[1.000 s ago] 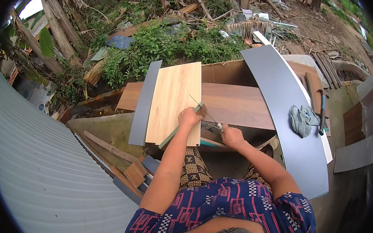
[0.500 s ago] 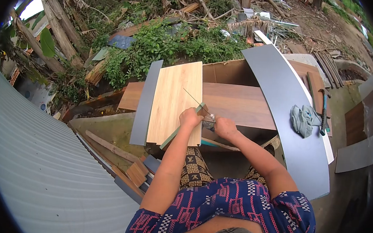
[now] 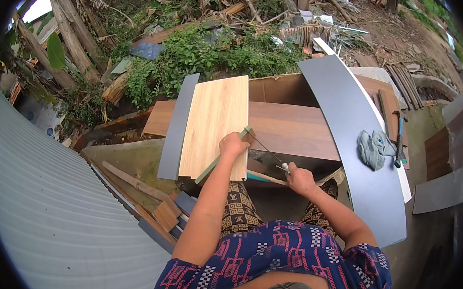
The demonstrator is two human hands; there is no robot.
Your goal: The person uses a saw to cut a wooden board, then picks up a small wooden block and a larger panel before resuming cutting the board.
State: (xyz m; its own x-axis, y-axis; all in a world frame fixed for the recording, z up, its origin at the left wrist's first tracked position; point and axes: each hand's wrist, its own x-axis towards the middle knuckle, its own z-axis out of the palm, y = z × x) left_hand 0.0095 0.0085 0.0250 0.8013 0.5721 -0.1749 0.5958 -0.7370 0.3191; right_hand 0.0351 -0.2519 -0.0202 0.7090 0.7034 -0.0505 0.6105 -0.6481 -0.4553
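My left hand grips a narrow green-edged strip of board, which lies slantwise over a light wood-grain plank. My fingers close round the strip near its far end. In my right hand is the handle of a thin-bladed hand saw, largely hidden by the fingers. A pale metal fitting shows where blade and handle meet. The blade's tip reaches the far end of the strip, just right of my left hand. Under the light plank, a brown wood-grain plank runs crosswise.
A grey plank lies left of the light one. On a long grey panel at right rest a crumpled grey glove or cloth and a hammer. Offcuts lie low at left, beside corrugated sheeting.
My right hand has drawn the saw back, right and toward my body, so less blade extends past the strip. My left hand keeps its hold on the strip.
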